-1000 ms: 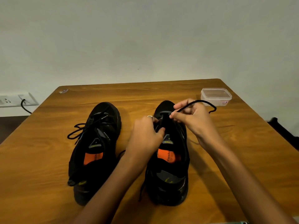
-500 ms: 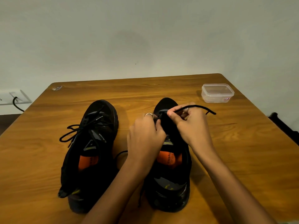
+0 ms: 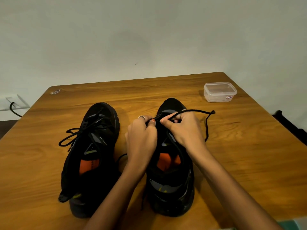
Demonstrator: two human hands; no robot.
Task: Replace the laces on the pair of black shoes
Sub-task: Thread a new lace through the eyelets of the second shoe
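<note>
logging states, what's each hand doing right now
Left hand: fingers pinch the black lace at the right shoe.
Right hand: fingers curled, pinching the same lace.

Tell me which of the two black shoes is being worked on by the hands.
The right-hand shoe, nearer the plastic container. Both the left hand and right hand pinch its lace at the toe end; the left-hand shoe lies untouched.

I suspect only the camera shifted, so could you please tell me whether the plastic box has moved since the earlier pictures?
No. The box keeps its spot by the table's far right corner; only the view shifted.
</note>
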